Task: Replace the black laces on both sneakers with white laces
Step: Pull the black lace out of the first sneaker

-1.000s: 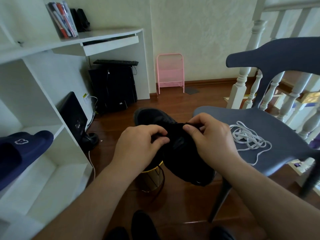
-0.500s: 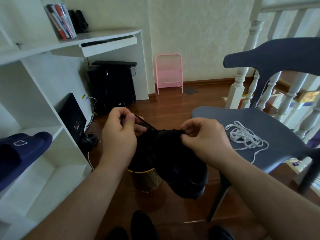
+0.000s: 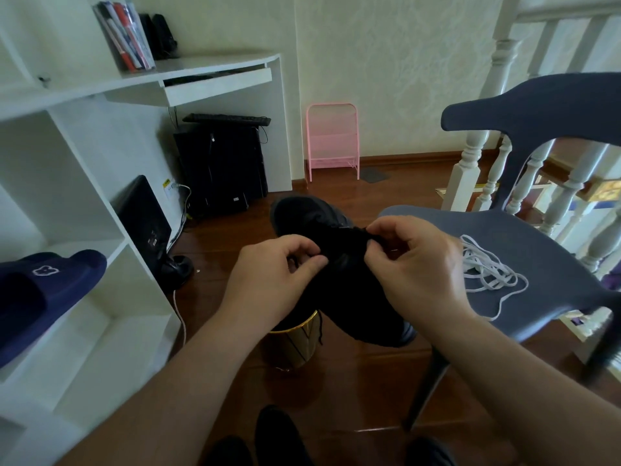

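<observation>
I hold a black sneaker (image 3: 339, 284) in the air between my hands, its toe pointing away from me. My left hand (image 3: 272, 280) pinches the black lace (image 3: 321, 327) at the shoe's left side; a loose end of that lace dangles below. My right hand (image 3: 416, 267) pinches the shoe's upper at the lacing on the right side. A tangle of white laces (image 3: 484, 267) lies on the seat of the grey-blue chair (image 3: 544, 250) just right of my right hand. The second sneaker cannot be made out for certain.
A gold bin (image 3: 295, 341) stands on the wooden floor under the shoe. White shelves (image 3: 100, 297) with a navy slipper (image 3: 43, 290) are at the left. A white stair railing (image 3: 470, 163) stands behind the chair. Dark shapes (image 3: 279, 438) sit at the bottom edge.
My left hand, which had pulled the lace up and out to the left, has come back down to the shoe. The shoe's toe has tipped back up.
</observation>
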Demonstrator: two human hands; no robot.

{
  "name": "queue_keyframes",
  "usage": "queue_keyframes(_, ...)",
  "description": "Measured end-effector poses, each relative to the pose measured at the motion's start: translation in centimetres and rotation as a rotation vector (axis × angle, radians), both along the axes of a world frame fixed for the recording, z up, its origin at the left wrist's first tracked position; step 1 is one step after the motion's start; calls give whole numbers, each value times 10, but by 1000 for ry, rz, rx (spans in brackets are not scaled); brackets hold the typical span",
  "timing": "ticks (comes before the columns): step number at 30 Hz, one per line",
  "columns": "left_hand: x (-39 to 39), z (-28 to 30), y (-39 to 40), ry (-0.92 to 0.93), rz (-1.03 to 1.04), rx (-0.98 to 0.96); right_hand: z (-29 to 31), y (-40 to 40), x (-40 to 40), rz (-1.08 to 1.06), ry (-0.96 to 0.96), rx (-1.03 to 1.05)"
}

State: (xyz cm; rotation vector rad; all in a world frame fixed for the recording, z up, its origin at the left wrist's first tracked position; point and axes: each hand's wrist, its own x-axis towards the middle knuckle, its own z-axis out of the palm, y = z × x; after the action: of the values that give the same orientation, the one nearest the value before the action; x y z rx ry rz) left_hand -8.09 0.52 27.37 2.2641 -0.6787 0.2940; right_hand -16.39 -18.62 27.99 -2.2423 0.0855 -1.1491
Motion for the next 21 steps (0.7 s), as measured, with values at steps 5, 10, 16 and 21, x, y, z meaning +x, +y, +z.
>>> queue_keyframes(5,2,1,-2,-112,23,199,-5,0,2,12,-17,-40)
queue_keyframes(10,-1,0,-9,-52,-28,381,-6,1,3,-4,4,-50)
queue_keyframes(16,-2,-5,-15,-78,6,380,-9,-2,3,5,44,-86)
queue_keyframes(21,-4,4,-12,-93,65,274,-6,-3,3,-5,58,2)
